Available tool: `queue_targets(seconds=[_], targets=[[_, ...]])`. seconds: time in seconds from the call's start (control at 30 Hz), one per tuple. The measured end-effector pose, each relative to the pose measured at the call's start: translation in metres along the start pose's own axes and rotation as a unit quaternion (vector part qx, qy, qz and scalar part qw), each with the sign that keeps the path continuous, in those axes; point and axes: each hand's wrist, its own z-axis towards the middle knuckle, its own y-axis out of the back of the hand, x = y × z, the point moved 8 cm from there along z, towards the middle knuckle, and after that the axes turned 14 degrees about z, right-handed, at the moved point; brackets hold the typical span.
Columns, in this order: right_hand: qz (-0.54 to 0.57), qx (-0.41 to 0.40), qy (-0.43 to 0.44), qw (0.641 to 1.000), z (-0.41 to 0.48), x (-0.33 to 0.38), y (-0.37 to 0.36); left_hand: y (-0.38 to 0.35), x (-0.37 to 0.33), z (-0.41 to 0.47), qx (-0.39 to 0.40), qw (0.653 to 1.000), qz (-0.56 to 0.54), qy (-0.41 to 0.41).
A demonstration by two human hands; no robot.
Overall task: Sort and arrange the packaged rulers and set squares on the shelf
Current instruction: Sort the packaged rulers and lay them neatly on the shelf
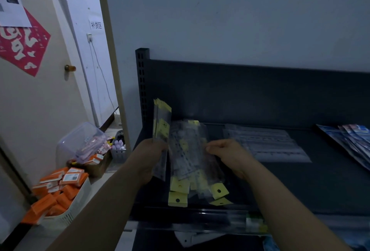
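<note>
On the dark shelf [300,188] lies a loose pile of clear ruler packets with yellow header cards [190,166]. My left hand [149,156] grips an upright bundle of the same yellow-topped packets [161,124] at the shelf's left end. My right hand [228,152] pinches a clear packet at the pile's right side. A flat stack of clear packets [266,142] lies to the right of my right hand.
Blue-printed packets [352,140] fan out at the shelf's far right. A perforated upright post [141,82] stands at the shelf's left. On the floor at left sit a white basket of orange boxes [58,192], a clear tub [80,140] and a door [40,90].
</note>
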Motion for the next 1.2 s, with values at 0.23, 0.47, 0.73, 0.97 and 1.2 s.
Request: queue_targets(seconds=[0.23,0.47,0.73,0.97,1.2], targets=[[-0.013,-0.042,0.032,0.999,-0.001,0.005,0.006,0.003,0.000,0.005,-0.005,1.000,0.002,-0.019],[-0.038,-0.039,0.072,0.996,-0.003,0.016,0.005,0.004,-0.004,0.006,-0.001,0.997,-0.055,-0.048],[-0.043,-0.045,0.057,0.996,0.003,0.006,0.012,0.027,0.008,0.010,-0.089,0.981,0.155,-0.070],[-0.082,-0.022,0.079,0.993,0.003,0.010,0.001,0.019,0.012,0.016,-0.133,0.932,0.328,-0.079],[-0.086,-0.005,0.115,0.990,0.001,0.016,-0.003,0.020,0.011,0.023,-0.128,0.905,0.396,-0.088]])
